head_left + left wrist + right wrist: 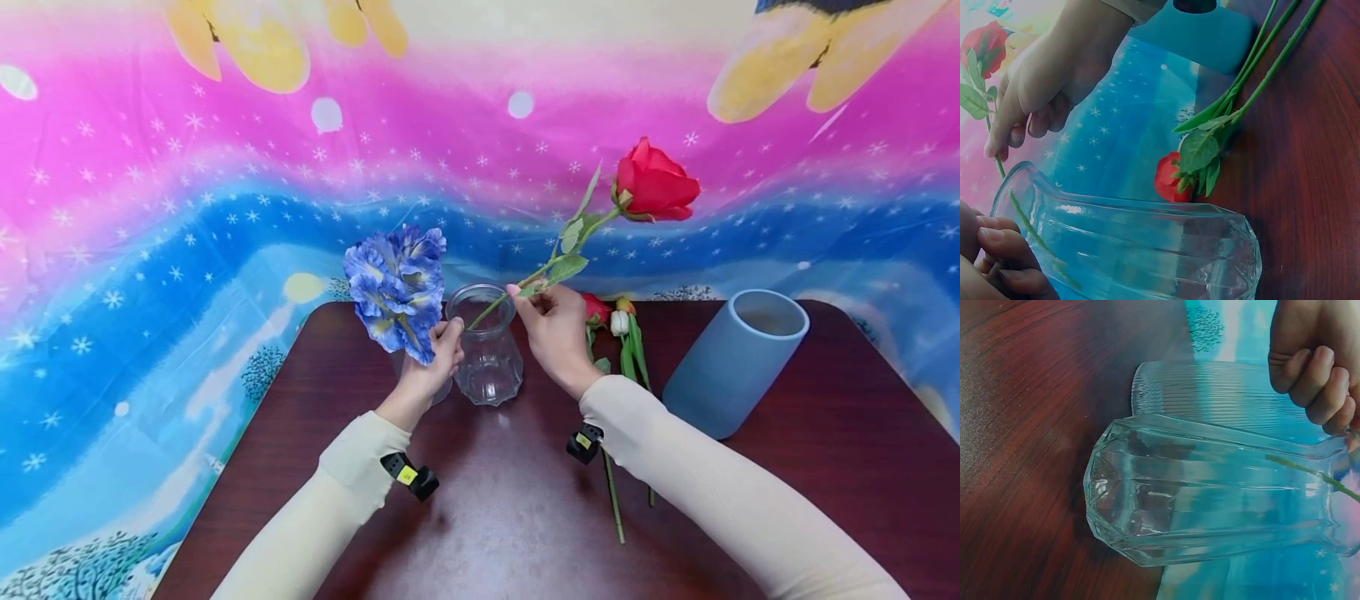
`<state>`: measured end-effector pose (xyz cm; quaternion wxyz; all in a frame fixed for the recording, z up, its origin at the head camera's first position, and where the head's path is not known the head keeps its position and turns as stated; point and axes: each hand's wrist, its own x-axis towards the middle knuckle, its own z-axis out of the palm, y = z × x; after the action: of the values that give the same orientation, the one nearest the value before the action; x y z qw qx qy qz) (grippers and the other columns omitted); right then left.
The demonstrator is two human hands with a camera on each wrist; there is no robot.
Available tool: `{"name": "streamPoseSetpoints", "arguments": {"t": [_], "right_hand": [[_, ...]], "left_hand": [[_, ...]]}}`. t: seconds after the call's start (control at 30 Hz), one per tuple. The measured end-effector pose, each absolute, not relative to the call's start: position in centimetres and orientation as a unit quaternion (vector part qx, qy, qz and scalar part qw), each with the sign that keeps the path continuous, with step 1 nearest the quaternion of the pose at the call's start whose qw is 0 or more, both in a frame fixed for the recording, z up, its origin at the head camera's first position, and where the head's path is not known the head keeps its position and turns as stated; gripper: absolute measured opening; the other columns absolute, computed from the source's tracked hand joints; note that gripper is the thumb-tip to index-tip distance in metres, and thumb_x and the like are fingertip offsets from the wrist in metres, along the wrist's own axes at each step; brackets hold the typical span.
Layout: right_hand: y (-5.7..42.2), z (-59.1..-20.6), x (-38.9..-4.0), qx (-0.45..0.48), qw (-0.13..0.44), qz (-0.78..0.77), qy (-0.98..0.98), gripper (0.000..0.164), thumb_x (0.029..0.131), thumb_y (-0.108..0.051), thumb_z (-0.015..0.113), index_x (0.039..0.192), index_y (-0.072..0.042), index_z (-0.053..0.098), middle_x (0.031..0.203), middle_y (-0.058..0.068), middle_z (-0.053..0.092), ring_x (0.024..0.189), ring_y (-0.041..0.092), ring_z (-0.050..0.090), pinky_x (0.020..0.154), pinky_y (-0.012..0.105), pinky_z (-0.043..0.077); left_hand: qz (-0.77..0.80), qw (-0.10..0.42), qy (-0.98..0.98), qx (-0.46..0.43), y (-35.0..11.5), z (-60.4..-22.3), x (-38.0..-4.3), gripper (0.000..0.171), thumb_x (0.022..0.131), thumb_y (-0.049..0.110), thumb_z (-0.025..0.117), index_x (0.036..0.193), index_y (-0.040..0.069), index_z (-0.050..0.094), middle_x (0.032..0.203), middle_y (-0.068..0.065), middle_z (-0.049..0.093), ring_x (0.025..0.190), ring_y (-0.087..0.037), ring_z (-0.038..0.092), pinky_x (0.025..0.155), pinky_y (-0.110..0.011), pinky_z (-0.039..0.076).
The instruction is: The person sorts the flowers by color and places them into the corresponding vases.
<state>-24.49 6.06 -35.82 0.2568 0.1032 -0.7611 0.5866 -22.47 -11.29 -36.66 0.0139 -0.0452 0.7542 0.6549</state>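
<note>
My right hand [557,329] pinches the stem of a red rose [654,183] between thumb and fingers. The rose leans up to the right, and its lower stem [1300,467] runs through the mouth into a clear faceted glass vase [489,371]. That vase stands upright on the table. With curled fingers, my left hand [435,354] grips the vase at its rim; the left wrist view shows these fingers [1007,250] against the neck. A ruffled blue flower [397,292] overlaps the left hand in the head view; its stem is hidden.
A ribbed glass vase [1204,390] stands just left of the faceted one, partly behind my left hand. Right of my right hand lie several flowers, among them a red rose [595,309] and a white bud [619,323]. A blue-grey vase [720,375] stands farther right.
</note>
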Motion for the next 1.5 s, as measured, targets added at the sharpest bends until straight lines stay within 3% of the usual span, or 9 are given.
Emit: {"name": "streamPoseSetpoints", "arguments": {"t": [0.17, 0.4, 0.7, 0.83, 1.0, 1.5], "right_hand": [[5.8, -36.0, -24.8, 0.110, 0.256, 0.559, -0.781, 0.035, 0.094, -0.025, 0.073, 0.067, -0.010, 0.057, 0.057, -0.002, 0.039, 0.054, 0.012, 0.036, 0.053, 0.024, 0.030], [5.6, -35.8, -24.9, 0.116, 0.249, 0.503, -0.820, 0.029, 0.093, -0.028, 0.072, 0.071, -0.010, 0.066, 0.060, 0.004, 0.058, 0.056, 0.015, 0.047, 0.054, 0.027, 0.036], [5.6, -35.4, -25.1, 0.128, 0.194, 0.447, -0.864, 0.050, 0.095, -0.032, 0.071, 0.060, -0.015, 0.041, 0.052, -0.003, 0.031, 0.048, 0.016, 0.031, 0.049, 0.029, 0.022], [5.6, -35.1, -25.2, 0.131, 0.179, 0.415, -0.882, 0.042, 0.095, -0.035, 0.070, 0.063, -0.014, 0.054, 0.050, -0.002, 0.037, 0.048, 0.016, 0.036, 0.048, 0.029, 0.023], [5.5, -34.7, -25.3, 0.135, 0.159, 0.384, -0.900, 0.022, 0.095, -0.033, 0.071, 0.084, -0.014, 0.076, 0.054, -0.001, 0.054, 0.052, 0.016, 0.049, 0.048, 0.031, 0.031], [5.7, -33.6, -25.5, 0.133, 0.105, 0.325, -0.930, 0.020, 0.094, -0.034, 0.070, 0.093, -0.017, 0.079, 0.066, 0.001, 0.063, 0.064, 0.019, 0.056, 0.052, 0.032, 0.038]], "left_hand": [[0.655, 0.015, 0.755, -0.042, -11.3, -36.7, -22.5, 0.041, 0.103, 0.025, 0.048, 0.063, 0.016, 0.044, 0.053, 0.005, 0.045, 0.048, -0.006, 0.041, 0.050, -0.020, 0.039], [0.662, 0.014, 0.748, -0.041, -11.3, -36.7, -22.4, 0.041, 0.103, 0.025, 0.048, 0.064, 0.016, 0.044, 0.054, 0.005, 0.044, 0.049, -0.006, 0.040, 0.049, -0.019, 0.037], [0.670, 0.010, 0.741, -0.036, -11.3, -36.8, -22.3, 0.041, 0.103, 0.024, 0.049, 0.063, 0.016, 0.043, 0.052, 0.006, 0.042, 0.048, -0.006, 0.039, 0.047, -0.019, 0.036], [0.670, 0.013, 0.742, -0.038, -11.3, -36.8, -22.4, 0.042, 0.103, 0.024, 0.049, 0.063, 0.016, 0.043, 0.052, 0.006, 0.042, 0.049, -0.006, 0.039, 0.048, -0.019, 0.036], [0.672, 0.012, 0.739, -0.038, -11.2, -36.6, -22.3, 0.041, 0.103, 0.023, 0.049, 0.063, 0.016, 0.043, 0.052, 0.006, 0.041, 0.048, -0.006, 0.038, 0.046, -0.018, 0.034], [0.667, 0.011, 0.744, -0.040, -11.3, -36.7, -22.2, 0.042, 0.103, 0.026, 0.049, 0.063, 0.017, 0.042, 0.054, 0.006, 0.042, 0.051, -0.006, 0.040, 0.049, -0.019, 0.035]]}}
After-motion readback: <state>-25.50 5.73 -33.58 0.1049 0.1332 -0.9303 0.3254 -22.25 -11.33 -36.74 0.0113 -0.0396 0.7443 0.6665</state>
